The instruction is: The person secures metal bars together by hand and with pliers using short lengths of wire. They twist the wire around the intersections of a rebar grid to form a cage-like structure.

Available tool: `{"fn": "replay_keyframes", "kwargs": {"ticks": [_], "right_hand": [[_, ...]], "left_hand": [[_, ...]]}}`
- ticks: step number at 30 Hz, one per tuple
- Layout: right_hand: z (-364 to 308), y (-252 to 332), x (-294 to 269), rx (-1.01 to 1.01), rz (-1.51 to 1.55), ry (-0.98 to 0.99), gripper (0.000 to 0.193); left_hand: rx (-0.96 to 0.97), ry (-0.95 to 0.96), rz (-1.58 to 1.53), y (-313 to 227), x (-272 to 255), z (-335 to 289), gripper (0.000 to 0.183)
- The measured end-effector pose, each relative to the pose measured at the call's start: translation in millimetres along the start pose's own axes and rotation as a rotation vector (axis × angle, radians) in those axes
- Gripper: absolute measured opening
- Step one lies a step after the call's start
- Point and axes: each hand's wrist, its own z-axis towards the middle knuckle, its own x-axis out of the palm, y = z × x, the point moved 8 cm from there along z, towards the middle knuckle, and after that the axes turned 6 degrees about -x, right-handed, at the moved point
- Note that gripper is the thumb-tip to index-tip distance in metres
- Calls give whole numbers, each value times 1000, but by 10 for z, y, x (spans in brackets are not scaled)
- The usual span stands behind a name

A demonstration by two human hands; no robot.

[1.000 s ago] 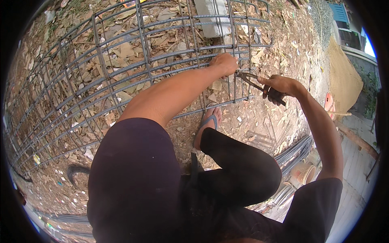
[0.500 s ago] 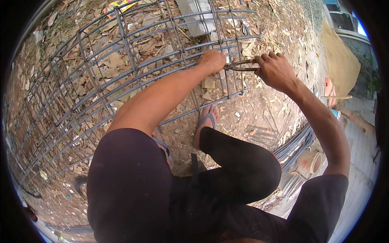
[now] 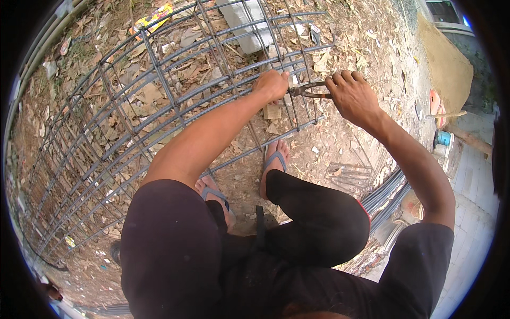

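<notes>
A mesh of dark steel rebar (image 3: 207, 97) spans the upper left above leaf-strewn ground. My left hand (image 3: 271, 86) is closed against its bars near the right end, with the thumb on top. What its fingers pinch lies hidden underneath. My right hand (image 3: 353, 97) wraps the handles of rusty end-cutting pincers (image 3: 313, 90), which are spread a little apart. Their jaws sit beside my left fingers, at a crossing bar; whether they bite on a wire is too small to tell.
Below the mesh lie a pale concrete block (image 3: 245, 25) and a yellow wrapper (image 3: 154, 19). My sandalled feet (image 3: 276, 159) stand at its near edge. At the right are a bundle of dark rods (image 3: 390, 199), short metal pieces (image 3: 350, 174) and a tan sheet (image 3: 443, 61).
The whole view has shifted slightly, with the mesh and both hands appearing a little further left. My hands and the pincers stay at the same part of the mesh.
</notes>
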Motion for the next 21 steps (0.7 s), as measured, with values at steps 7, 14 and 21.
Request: {"fn": "replay_keyframes", "kwargs": {"ticks": [7, 14, 21], "right_hand": [[-428, 194, 767, 576, 1947, 594, 54], [-445, 301, 719, 330, 820, 136, 59], [-342, 29, 442, 337, 884, 31, 32]], "left_hand": [[40, -9, -3, -32, -13, 1, 67], [29, -17, -23, -87, -17, -68, 68], [25, 15, -73, -49, -3, -48, 65]]}}
